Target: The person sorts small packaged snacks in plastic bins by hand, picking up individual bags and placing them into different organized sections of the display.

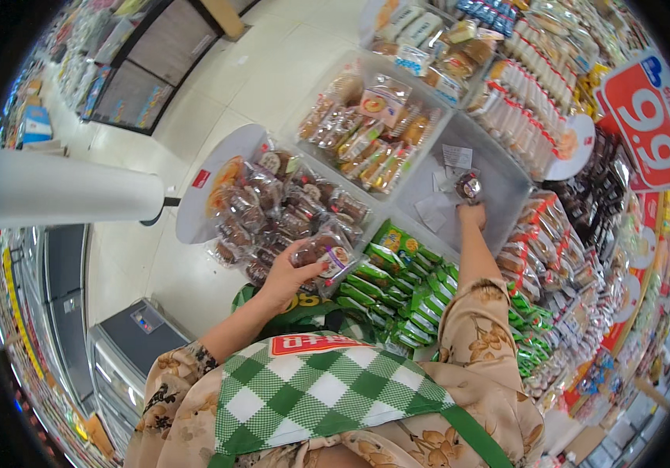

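Note:
My left hand (292, 272) holds a clear-wrapped brown pastry (322, 255) with a round label and purple stripe, above a bin heaped with similar dark packets (288, 216). My right hand (472, 215) reaches into a grey plastic bin (493, 169) at the centre right, its fingers at a small wrapped brown pastry (468, 186) of the same look. Several white paper slips (435, 210) lie on that bin's bottom beside the packet.
Green snack packets (411, 292) fill the bin nearest my checked apron. Beyond stands a bin of wrapped pastries (370, 128). Red-edged bread packs (539, 234) and a red price sign (648, 120) are at the right. A white cylinder (77, 190) juts in from the left.

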The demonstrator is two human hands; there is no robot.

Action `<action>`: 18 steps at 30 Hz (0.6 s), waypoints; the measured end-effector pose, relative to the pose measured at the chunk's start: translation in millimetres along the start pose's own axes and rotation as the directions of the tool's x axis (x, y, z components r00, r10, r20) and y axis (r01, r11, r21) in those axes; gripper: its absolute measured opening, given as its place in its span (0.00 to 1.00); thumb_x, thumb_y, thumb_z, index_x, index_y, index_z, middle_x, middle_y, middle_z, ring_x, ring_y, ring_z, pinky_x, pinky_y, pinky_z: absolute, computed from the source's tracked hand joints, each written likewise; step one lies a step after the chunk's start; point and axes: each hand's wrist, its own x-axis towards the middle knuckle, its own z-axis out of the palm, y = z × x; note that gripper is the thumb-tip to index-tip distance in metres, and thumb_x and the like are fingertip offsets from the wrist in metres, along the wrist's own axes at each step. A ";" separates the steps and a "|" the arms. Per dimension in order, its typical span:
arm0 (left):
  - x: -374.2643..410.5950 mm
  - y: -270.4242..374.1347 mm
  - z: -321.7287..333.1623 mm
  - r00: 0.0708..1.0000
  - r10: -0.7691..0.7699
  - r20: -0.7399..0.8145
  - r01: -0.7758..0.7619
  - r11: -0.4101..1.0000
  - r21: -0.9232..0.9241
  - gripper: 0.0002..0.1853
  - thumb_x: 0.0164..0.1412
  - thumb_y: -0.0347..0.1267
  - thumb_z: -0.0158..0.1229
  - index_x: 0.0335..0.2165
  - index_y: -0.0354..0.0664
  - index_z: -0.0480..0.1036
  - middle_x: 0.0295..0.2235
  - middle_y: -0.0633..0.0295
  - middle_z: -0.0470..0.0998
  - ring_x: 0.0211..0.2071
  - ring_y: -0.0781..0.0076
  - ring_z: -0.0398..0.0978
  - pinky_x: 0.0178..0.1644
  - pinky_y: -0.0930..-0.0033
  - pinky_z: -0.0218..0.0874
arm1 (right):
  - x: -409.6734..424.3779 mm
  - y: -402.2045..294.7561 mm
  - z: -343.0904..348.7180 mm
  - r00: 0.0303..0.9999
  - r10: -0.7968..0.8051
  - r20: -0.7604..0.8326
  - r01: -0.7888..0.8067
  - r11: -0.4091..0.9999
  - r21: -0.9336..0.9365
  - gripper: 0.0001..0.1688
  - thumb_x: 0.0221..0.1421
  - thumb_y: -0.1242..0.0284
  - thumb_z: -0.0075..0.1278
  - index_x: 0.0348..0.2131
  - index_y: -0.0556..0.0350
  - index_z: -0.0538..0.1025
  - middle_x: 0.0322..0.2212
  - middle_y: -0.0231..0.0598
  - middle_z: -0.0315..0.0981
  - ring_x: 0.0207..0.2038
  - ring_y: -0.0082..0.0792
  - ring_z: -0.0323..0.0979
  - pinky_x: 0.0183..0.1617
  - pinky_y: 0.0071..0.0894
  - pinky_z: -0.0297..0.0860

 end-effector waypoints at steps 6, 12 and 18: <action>5.7 0.7 10.5 0.997 0.078 0.019 -0.080 0.977 0.198 0.28 0.48 0.27 0.66 0.48 0.35 0.64 0.35 0.63 0.76 0.36 0.77 0.73 0.40 0.74 0.65 | 85.4 42.8 26.9 0.965 0.261 -0.012 -0.212 0.806 0.552 0.32 0.32 0.60 0.66 0.39 0.55 0.75 0.31 0.40 0.73 0.29 0.36 0.69 0.35 0.38 0.65; -4.0 -3.7 4.9 0.996 0.091 0.026 -0.094 0.940 0.327 0.26 0.49 0.26 0.64 0.47 0.36 0.64 0.37 0.62 0.74 0.36 0.78 0.72 0.39 0.74 0.65 | 58.8 -12.2 24.0 0.854 0.221 0.471 -0.514 0.493 0.701 0.15 0.45 0.59 0.63 0.29 0.44 0.75 0.20 0.24 0.66 0.19 0.24 0.58 0.24 0.32 0.58; -14.8 12.6 -0.7 0.966 0.234 0.114 -0.256 0.775 0.578 0.30 0.47 0.28 0.64 0.50 0.34 0.65 0.39 0.60 0.74 0.39 0.77 0.72 0.46 0.73 0.63 | 36.9 -24.1 15.2 0.931 0.126 0.342 -0.363 0.411 0.836 0.07 0.52 0.69 0.57 0.31 0.49 0.75 0.24 0.29 0.69 0.25 0.25 0.66 0.27 0.29 0.64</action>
